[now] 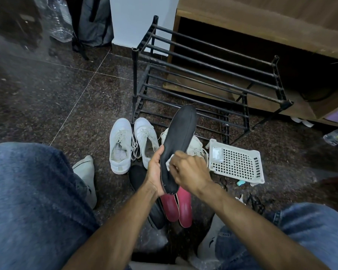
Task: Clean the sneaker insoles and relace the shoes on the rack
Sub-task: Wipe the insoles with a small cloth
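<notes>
Here the left hand (154, 170) cradles a dark insole (179, 141) from its left edge, thumb on the face and fingers curled round behind, with the toe end tilted up and away so that the whole upper surface faces the person and lies open to wiping. The right hand (189, 170) has its fingers bunched tight on a small white wipe (169, 162), pressing it against the heel half of the insole; judging by that grip, the scrubbing is under way there and the toe half likely comes next. On the floor (66, 90) just beyond sit two white sneakers (133, 143) side by side, laces loose, with a third partly hidden behind the insole. Two red insoles (176, 205) lie below the hands beside a dark one (139, 178), probably set within reach as a queue or a done pile; which, I cannot tell. The black metal rack (203, 75) stands bare of shoes near the wall, so relacing and returning the shoes is not yet done. A white perforated basket (236, 162) lies tipped to the right, near the rack's foot.
</notes>
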Tool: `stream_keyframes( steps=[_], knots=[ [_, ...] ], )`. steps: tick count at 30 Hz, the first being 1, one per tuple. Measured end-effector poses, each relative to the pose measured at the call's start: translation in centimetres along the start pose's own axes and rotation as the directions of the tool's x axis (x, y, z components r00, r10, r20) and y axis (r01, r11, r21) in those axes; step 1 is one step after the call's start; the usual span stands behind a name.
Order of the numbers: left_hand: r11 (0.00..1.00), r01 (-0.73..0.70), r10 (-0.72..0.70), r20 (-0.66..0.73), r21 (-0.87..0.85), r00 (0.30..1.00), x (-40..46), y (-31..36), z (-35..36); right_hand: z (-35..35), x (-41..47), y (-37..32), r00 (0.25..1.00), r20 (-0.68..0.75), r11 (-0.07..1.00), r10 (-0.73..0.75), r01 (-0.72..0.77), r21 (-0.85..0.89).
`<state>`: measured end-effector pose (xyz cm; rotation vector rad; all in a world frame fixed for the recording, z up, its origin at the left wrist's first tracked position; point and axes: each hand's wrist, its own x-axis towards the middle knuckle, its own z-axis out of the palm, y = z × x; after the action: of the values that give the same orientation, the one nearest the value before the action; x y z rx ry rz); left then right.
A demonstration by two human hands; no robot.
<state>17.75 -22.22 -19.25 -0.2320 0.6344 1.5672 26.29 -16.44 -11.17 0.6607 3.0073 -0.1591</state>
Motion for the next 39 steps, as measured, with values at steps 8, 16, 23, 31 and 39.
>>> stream_keyframes(
  steps=[8, 16, 23, 31, 39],
  knots=[
    [1.0, -0.006, 0.006, -0.024, 0.001, 1.0, 0.1, -0.1, 0.2, -0.2, 0.4, 1.1, 0.998, 0.046, 0.998, 0.034, -0.031, -0.049],
    [0.999, -0.047, 0.047, -0.021, -0.024, 0.999, 0.2, 0.8, 0.1, 0.4, -1.8, 0.1, 0.983, 0.172, 0.998, -0.056, 0.058, -0.011],
    [0.998, -0.059, 0.058, -0.046, -0.008, 0.997, 0.1, 0.9, -0.3, 0.4, -1.8, -0.2, 0.972, 0.181, 0.986, -0.147, 0.159, -0.053],
    [0.998, -0.03, 0.029, -0.019, -0.046, 0.999, 0.1, 0.6, -0.3, 1.9, -0.4, 1.3, 0.994, -0.055, 0.99, -0.097, 0.091, -0.105],
    [0.999, -0.022, 0.021, -0.014, -0.042, 1.0, 0.1, 0.3, -0.1, 1.9, -0.5, 2.1, 0.982, -0.137, 0.986, -0.127, 0.11, -0.125]
  ],
)
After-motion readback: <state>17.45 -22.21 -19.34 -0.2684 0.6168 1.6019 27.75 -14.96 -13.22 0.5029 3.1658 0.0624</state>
